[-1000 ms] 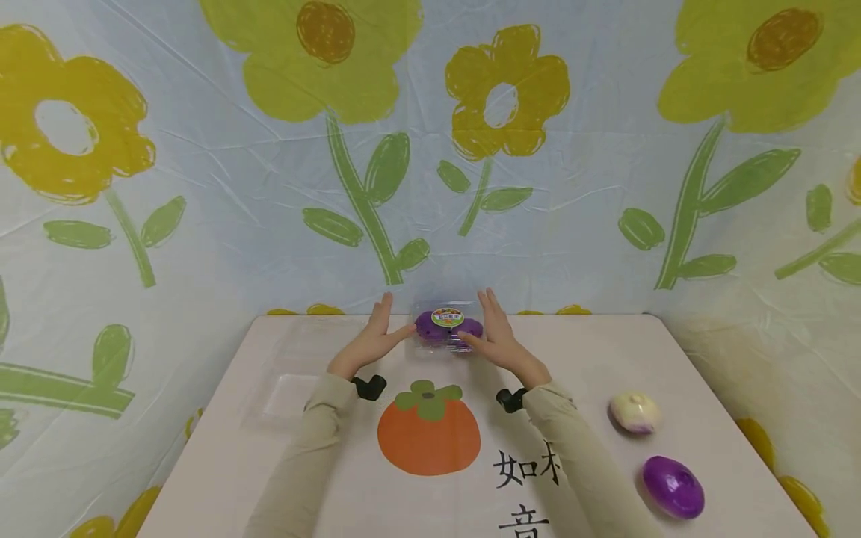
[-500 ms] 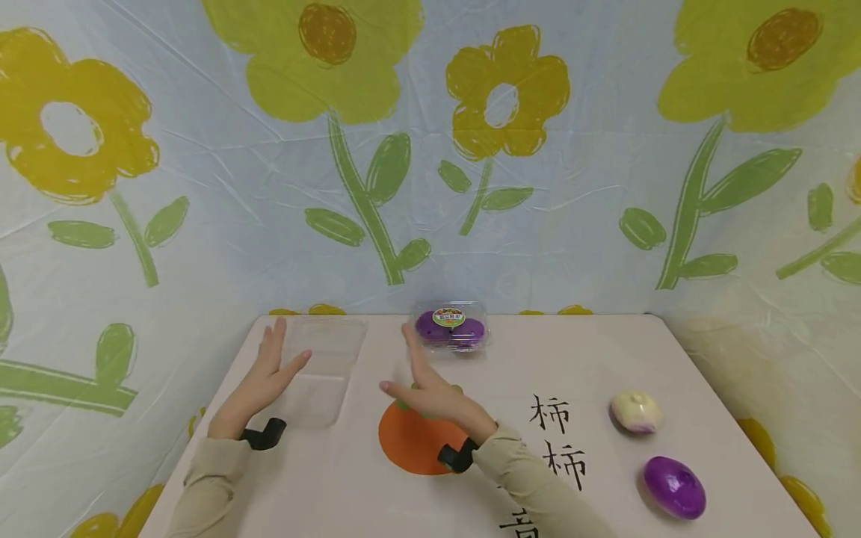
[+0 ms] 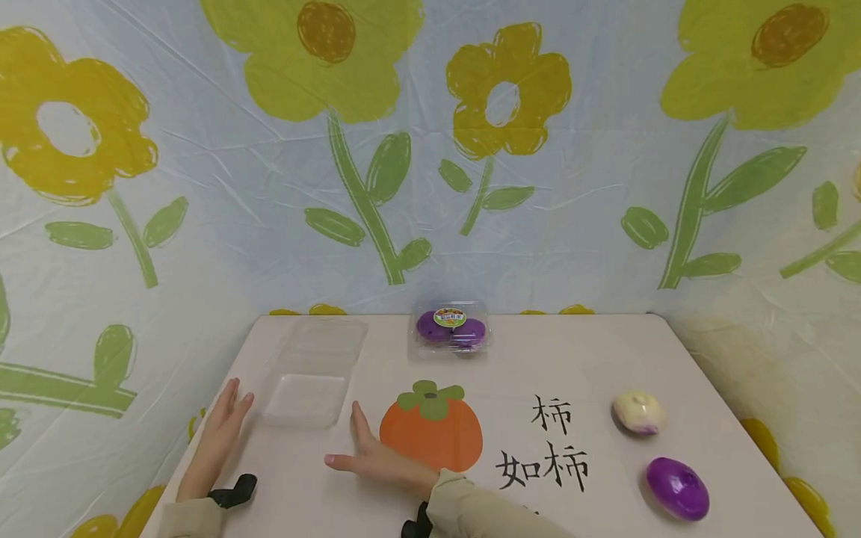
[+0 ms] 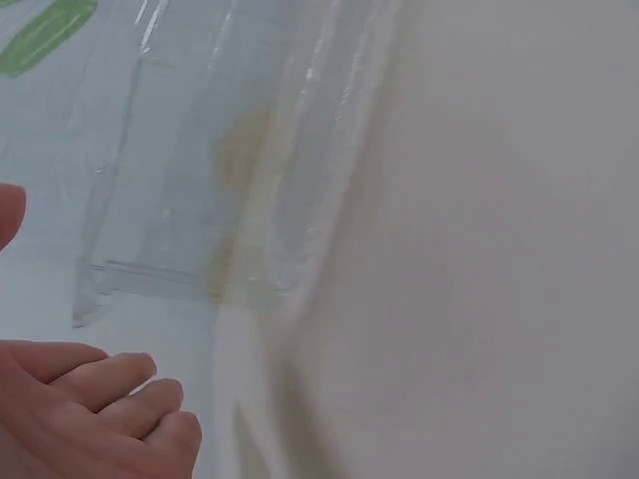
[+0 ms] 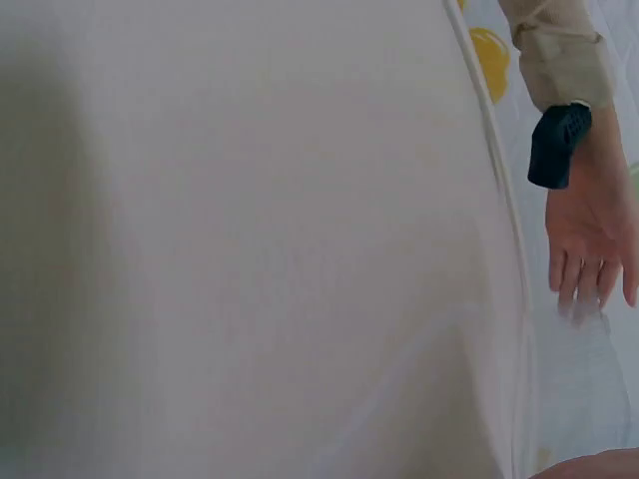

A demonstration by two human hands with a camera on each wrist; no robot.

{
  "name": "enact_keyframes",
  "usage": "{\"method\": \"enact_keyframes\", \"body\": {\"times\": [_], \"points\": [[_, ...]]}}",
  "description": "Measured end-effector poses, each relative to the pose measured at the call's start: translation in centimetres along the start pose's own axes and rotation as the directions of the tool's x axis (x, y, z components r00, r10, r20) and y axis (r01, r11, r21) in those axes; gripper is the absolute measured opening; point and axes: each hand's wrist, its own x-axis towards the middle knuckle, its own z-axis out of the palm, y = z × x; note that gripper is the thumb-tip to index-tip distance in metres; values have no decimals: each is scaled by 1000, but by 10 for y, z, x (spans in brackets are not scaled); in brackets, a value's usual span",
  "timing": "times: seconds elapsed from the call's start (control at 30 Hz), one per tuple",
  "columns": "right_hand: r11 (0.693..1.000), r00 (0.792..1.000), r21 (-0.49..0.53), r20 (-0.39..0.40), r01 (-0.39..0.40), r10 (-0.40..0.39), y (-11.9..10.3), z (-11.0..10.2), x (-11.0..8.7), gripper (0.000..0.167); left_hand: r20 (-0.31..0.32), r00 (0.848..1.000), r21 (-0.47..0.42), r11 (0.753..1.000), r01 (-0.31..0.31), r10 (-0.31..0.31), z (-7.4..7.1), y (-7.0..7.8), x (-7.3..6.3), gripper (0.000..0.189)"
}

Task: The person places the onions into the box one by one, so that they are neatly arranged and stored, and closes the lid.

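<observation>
My left hand [image 3: 218, 437] is beside the left edge of an open clear plastic clamshell box [image 3: 304, 397], fingers extended and holding nothing. The box's lid [image 3: 329, 338] lies folded back on the far side. In the left wrist view, the clear box [image 4: 180, 190] shows beyond the fingers of my left hand [image 4: 110, 414]. My right hand [image 3: 383, 457] is off the box's near right corner, thumb spread from straight fingers, palm toward the left. The right wrist view shows my left hand [image 5: 589, 235] by the clear plastic, with a sliver of my right hand [image 5: 594, 467] at the bottom.
A closed clear box [image 3: 449, 329] with purple oval pieces and a label stands at the table's back edge. To the right lie a cream, purple-tipped round vegetable [image 3: 639, 413] and a glossy purple oval one [image 3: 677, 489]. The tabletop carries a printed persimmon [image 3: 433, 441] and black characters.
Both hands have left the closed box at the back, moving left and toward me, and now flank the near part of the open box. The boxes and vegetables stay put.
</observation>
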Motion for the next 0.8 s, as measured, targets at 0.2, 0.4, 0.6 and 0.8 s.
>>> {"method": "enact_keyframes", "body": {"times": [0.2,0.4,0.6,0.8], "points": [[984,998,168,9,54,-56,-1,10,7,103,-27,1000,-59,998,13,-15,9,-13,-2,81],[964,994,253,46,82,-96,-3,13,11,96,-53,998,-32,999,17,-19,15,-16,-1,78],[964,992,256,83,69,-93,-2,12,7,97,-41,999,-33,999,6,-8,18,-16,-6,73],[966,989,258,129,33,-68,0,9,-3,96,-17,998,-15,998,60,-60,20,-13,-17,75]]}}
